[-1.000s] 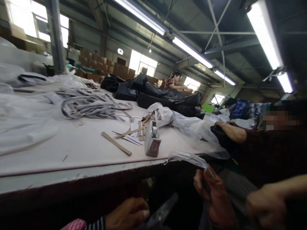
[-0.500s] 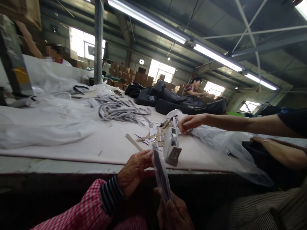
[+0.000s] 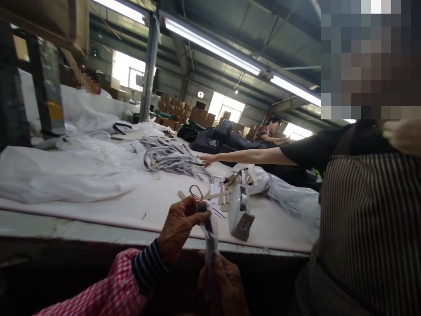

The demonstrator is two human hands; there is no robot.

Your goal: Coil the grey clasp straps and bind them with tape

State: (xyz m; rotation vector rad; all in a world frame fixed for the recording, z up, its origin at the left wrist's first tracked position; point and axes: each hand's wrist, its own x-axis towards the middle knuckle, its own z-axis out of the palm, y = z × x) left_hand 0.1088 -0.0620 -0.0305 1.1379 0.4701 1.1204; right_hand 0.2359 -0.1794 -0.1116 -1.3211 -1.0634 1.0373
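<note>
A dark strap in clear plastic wrap stands roughly upright between my hands, with a gold-coloured metal clasp at its top end. My left hand pinches the strap's top just below the clasp. Lower down, my right hand is wrapped around the strap; its lower end fades into shadow. Just beyond them on the table, a grey-white tape dispenser stands near the front edge. Beige and white strips lie loose behind my hands.
A heap of grey wrapped straps lies mid-table, with a co-worker's hand at its right side. That person's striped apron fills the right. White plastic sheeting covers the left; black bags lie at the back.
My left hand now grips higher, near the clasp, which has turned to show its loop. The co-worker has leaned in from the right and reached across to the strap heap. My view has shifted.
</note>
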